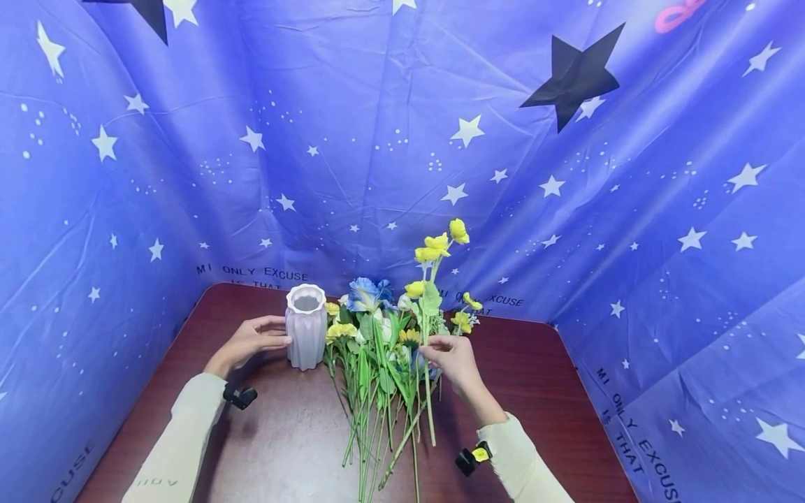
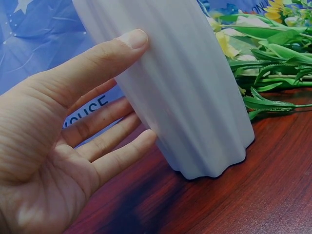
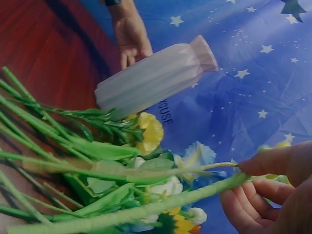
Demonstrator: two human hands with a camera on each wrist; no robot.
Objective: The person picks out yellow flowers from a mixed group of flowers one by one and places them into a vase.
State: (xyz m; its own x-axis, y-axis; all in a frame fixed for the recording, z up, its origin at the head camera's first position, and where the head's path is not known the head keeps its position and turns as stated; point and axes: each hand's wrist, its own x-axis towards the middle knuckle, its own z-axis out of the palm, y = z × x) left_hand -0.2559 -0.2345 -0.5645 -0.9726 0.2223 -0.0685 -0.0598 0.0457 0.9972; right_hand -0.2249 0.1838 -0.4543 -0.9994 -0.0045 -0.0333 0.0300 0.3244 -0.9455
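Fingers of the left hand [image 2: 53, 146] lie nearly straight against the upright white vase [image 2: 185, 87] on the desk [image 1: 534, 391], while the right hand [image 1: 454, 358] pinches a yellow flower stem [image 1: 428, 328] raised above the flower pile [image 1: 377, 363].

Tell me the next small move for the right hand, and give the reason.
Probably lift the yellow flower stem and swing its lower end toward the vase: the right hand pinches it upright, the left hand steadies the vase, whose mouth looks empty.

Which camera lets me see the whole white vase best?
The head view: the white vase stands upright there, whole, rim to base, with the left hand touching it. The left wrist view shows only its lower ribbed wall; the right wrist view shows it tilted and blurrier.
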